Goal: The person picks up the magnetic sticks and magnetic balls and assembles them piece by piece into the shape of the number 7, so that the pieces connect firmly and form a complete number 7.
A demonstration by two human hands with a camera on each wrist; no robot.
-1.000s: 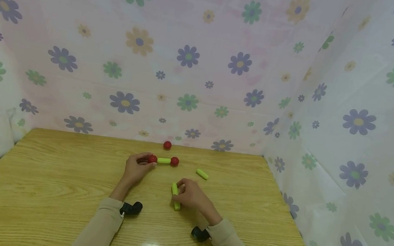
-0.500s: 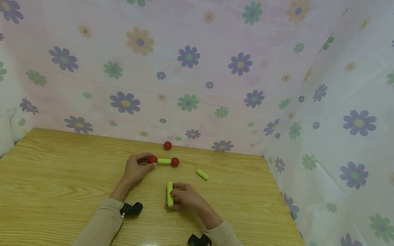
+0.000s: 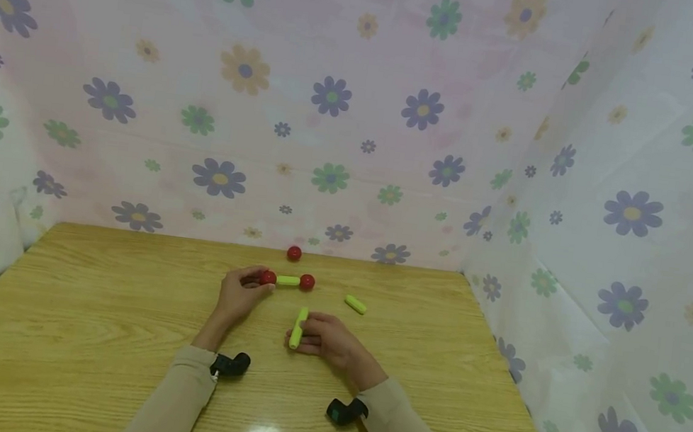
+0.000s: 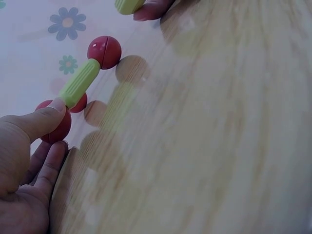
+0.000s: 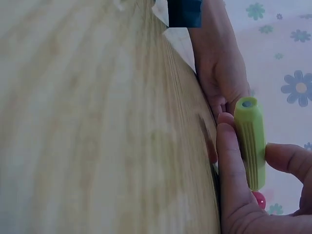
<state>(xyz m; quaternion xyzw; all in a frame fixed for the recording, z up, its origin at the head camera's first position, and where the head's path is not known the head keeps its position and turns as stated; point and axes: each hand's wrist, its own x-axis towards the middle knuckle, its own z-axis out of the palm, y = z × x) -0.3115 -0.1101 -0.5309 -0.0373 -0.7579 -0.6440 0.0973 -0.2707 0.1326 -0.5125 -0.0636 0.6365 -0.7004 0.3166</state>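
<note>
My left hand pinches a red ball between thumb and fingers, low over the table. That ball is joined to a ribbed yellow-green rod, whose other end carries a second red ball. In my right hand a longer yellow-green rod is pinched between thumb and fingers, nearer to me than the joined piece and apart from it. A small grey disc shows in this rod's end in the right wrist view.
A loose red ball lies near the table's back edge. One short yellow-green rod lies right of the joined piece. The wooden table meets a flower-printed cloth at the back. Each wrist wears a black camera mount.
My right hand has moved slightly left and forward, turning its rod so that the far end now leans right. My left hand and the joined piece have stayed in place.
</note>
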